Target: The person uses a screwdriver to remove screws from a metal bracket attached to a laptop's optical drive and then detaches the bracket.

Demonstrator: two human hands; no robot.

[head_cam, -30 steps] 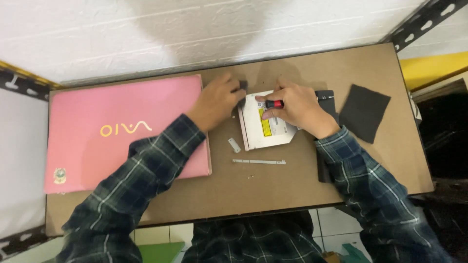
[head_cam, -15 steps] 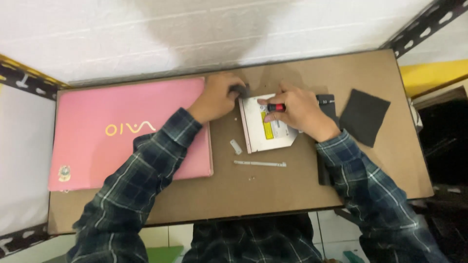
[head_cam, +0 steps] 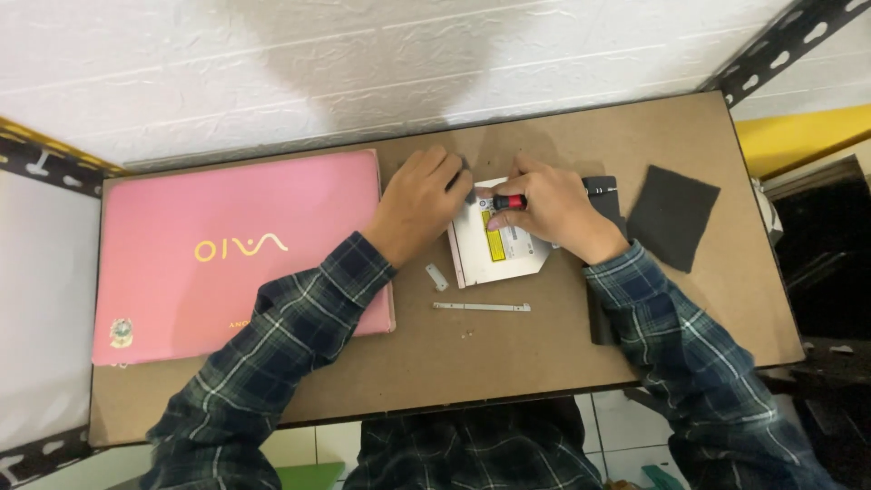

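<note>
Right hand of mine was curled tight around a small screwdriver with a red and black handle, its tip pointed down at the near-left corner of the white disc drive lying under my knuckles. Left hand lay just beside it, fingers bent and pressing on the drive's far-left corner; I could not tell whether those fingers pinched anything small or only steadied the case.

I judged the step in hand to be work on a screw at that corner, with the drive flat on the brown surface between my two wrists. Nearer to me than the drive lay a short metal bracket and a long thin metal strip, both apart from the drive and from each other. Out past my left hand sat the closed pink laptop; beyond my right hand lay a dark square pad, and a black flat piece showed under my right wrist.

The next move seemed to call for the tip kept square in the screw head, steady downward pressure, and my left hand holding the drive from sliding, since a loosened screw that small could easily roll off.
</note>
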